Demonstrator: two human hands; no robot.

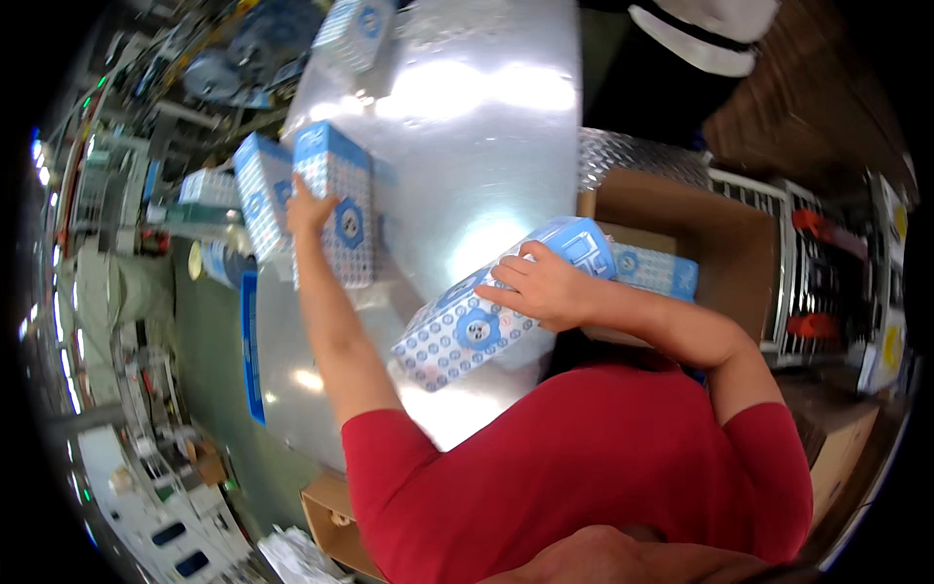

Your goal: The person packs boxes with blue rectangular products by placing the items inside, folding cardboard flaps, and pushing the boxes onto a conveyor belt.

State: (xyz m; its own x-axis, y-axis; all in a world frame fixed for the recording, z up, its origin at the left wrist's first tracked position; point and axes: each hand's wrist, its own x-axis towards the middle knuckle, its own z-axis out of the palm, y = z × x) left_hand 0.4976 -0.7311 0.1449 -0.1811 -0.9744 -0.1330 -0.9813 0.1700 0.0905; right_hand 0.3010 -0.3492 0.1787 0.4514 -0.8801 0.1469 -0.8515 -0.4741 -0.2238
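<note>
My left hand (309,208) grips the left edge of an oblong blue-and-white patterned package (336,165) on the shiny metal table (438,156). Its thumb lies on the package's face, and some fingers are hidden in the gap to a similar package (258,185) leaning just left of it. My right hand (541,288) is closed over the top of another patterned package (457,336), which lies slanted in front of my chest, its blue end toward the right. Whether that package rests on the table or is lifted, I cannot tell.
At the right, an open cardboard box (735,234) contains a patterned package (657,273), beside a roller rack (778,263) with red parts. Another package (355,34) stands at the table's far end. A person (700,34) is at the far right; machinery (224,73) lines the left.
</note>
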